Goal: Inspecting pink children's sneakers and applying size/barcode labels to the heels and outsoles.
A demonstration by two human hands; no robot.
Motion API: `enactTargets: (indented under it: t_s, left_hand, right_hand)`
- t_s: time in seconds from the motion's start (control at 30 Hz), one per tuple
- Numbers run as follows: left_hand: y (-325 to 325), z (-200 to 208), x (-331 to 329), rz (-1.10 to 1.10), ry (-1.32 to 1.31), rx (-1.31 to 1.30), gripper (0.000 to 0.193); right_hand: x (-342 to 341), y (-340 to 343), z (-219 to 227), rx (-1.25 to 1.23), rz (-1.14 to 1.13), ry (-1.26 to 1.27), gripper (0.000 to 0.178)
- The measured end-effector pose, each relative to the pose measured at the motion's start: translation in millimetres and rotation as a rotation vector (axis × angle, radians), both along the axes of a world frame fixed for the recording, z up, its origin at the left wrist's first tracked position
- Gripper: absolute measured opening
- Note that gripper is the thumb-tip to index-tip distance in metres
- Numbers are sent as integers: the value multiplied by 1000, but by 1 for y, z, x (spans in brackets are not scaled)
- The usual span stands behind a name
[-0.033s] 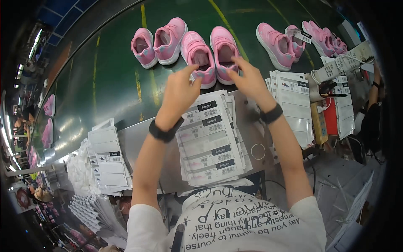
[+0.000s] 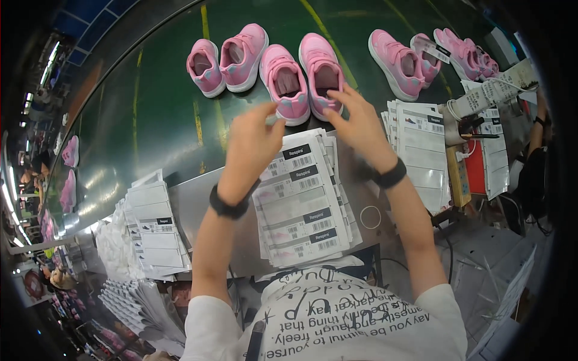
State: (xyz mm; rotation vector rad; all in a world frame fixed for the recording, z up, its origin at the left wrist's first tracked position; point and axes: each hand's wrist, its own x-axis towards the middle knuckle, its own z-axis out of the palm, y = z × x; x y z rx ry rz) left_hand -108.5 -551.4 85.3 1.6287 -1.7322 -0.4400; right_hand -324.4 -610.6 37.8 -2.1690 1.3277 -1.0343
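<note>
A pair of pink shoes stands at the near edge of the green belt (image 2: pixel 150 120): the left shoe (image 2: pixel 284 84) and the right shoe (image 2: pixel 322 72). My left hand (image 2: pixel 253 141) hovers just before the left shoe's heel, thumb and fingers pinched on a small pale sticker (image 2: pixel 272 119). My right hand (image 2: pixel 356 123) is spread, its fingertips touching the heel of the right shoe. Both wrists wear black bands. Under my forearms lies a fanned stack of white label sheets (image 2: pixel 301 201) with black bars.
More pink shoes stand further left (image 2: pixel 232 54) and right (image 2: pixel 400 60) on the belt. Other label stacks lie at left (image 2: pixel 155 228) and right (image 2: pixel 421 144) on the metal table (image 2: pixel 192 207). A thin ring (image 2: pixel 369 216) lies there. Another person's arm (image 2: pixel 537 117) shows at the right rim.
</note>
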Motion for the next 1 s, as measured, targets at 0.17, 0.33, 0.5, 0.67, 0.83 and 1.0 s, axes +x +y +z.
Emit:
enactTargets:
  t_s: [0.17, 0.33, 0.5, 0.67, 0.83, 1.0]
  left_hand:
    - [89, 8, 20, 227, -134, 472, 25]
    - [109, -12, 15, 343, 67, 495, 21]
    - [115, -21, 12, 396, 124, 446, 18]
    - [124, -27, 7, 393, 46, 307, 17]
    - [130, -23, -4, 424, -67, 272, 22]
    - [129, -17, -6, 406, -35, 388, 29]
  right_hand:
    - [-1, 62, 11, -23, 218, 21, 27]
    - [12, 74, 9, 113, 303, 225, 17]
    - [21, 65, 25, 222, 246, 459, 15]
    - [30, 59, 32, 197, 255, 425, 24]
    - [34, 54, 34, 204, 246, 474, 24]
    - [33, 54, 33, 231, 242, 433, 25]
